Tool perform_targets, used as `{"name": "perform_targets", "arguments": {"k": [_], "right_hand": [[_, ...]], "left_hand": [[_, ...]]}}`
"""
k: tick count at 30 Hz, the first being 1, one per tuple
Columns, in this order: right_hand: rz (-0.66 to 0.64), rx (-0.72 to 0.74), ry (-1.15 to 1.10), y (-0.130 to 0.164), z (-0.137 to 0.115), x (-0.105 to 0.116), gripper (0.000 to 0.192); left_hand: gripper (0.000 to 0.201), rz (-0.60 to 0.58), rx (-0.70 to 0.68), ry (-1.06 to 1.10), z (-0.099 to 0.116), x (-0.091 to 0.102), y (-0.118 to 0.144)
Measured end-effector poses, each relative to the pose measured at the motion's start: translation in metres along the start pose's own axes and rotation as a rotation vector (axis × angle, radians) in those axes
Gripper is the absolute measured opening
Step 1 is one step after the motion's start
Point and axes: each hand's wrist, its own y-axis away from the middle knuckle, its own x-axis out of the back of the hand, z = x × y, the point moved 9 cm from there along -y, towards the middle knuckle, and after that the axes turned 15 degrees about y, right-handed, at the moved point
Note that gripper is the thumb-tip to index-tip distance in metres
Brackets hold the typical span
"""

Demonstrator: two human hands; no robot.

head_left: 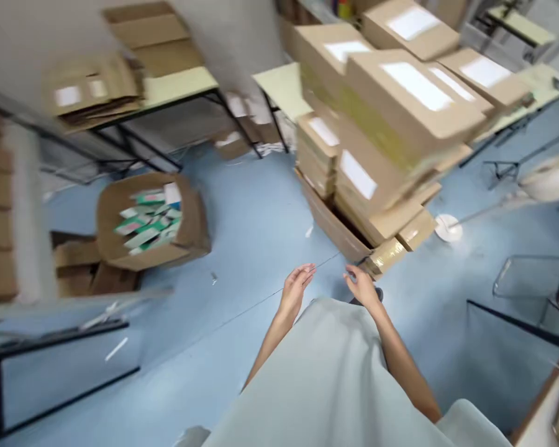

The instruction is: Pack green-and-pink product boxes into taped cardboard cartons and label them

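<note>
Both hands are out in front and low, over the pale garment the person wears, and neither one is holding anything. The left hand point(297, 284) is open, fingers loosely curled and palm turned inward, with nothing but blue floor point(256, 230) beneath it. The right hand point(362, 287) is open too, fingers spread, empty, and it sits just below the near corner of the stack of cardboard boxes point(382, 136), close to the taped edge but apart from it as far as the blurred view shows. That stack rises up and away from the right hand, sealed boxes with white labels piled high, the lowest carton leaning toward the hands. Well off to the left of the left hand lies an open carton point(151, 220) on the floor, filled with green and white packets. Farther beyond it, a table point(177, 84) bears flattened cardboard.
</note>
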Motion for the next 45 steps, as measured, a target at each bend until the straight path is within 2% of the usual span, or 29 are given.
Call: {"name": "perform_targets", "arguments": {"k": [2,4,6,10,13,17,20,23,26,28,33,38,42,45], "right_hand": [[0.037,0.056,-0.072,-0.006,-0.041,-0.009,0.043],[0.069,0.117,-0.126,-0.015,-0.081,-0.013,0.043],[0.092,0.174,-0.144,-0.026,-0.120,-0.010,0.044],[0.114,0.250,-0.162,-0.065,-0.189,0.005,0.049],[0.098,0.268,-0.172,-0.115,-0.238,0.003,0.052],[0.044,0.324,-0.198,-0.198,-0.322,-0.014,0.049],[-0.029,0.404,-0.219,-0.260,-0.401,-0.022,0.047],[-0.131,0.519,-0.183,-0.316,-0.484,-0.024,0.047],[-0.222,0.655,-0.103,-0.364,-0.564,-0.030,0.046],[-0.266,0.750,-0.055,-0.391,-0.619,-0.038,0.046],[-0.349,0.916,-0.009,-0.441,-0.742,-0.080,0.043],[-0.463,0.947,0.071,-0.473,-0.834,-0.144,0.042],[-0.571,0.906,0.126,-0.493,-0.897,-0.194,0.043],[-0.661,0.894,0.159,-0.504,-0.942,-0.230,0.042]], "left_hand": [[0.048,0.039,-0.092,0.050,0.051,0.032,0.002],[0.045,0.052,-0.164,0.095,0.092,0.055,0.000],[0.046,0.042,-0.210,0.138,0.122,0.067,-0.007],[0.052,0.024,-0.230,0.224,0.166,0.076,-0.032],[0.051,0.019,-0.227,0.258,0.203,0.088,-0.058],[0.054,0.116,-0.241,0.270,0.272,0.128,-0.102],[0.055,0.227,-0.273,0.285,0.334,0.163,-0.139],[0.052,0.300,-0.342,0.323,0.393,0.189,-0.172],[0.048,0.365,-0.431,0.381,0.439,0.213,-0.194],[0.046,0.421,-0.481,0.427,0.462,0.233,-0.204],[0.047,0.534,-0.523,0.568,0.499,0.291,-0.239],[0.047,0.572,-0.522,0.716,0.539,0.358,-0.302],[0.045,0.553,-0.543,0.788,0.593,0.411,-0.351],[0.042,0.521,-0.578,0.797,0.640,0.445,-0.378]]}}
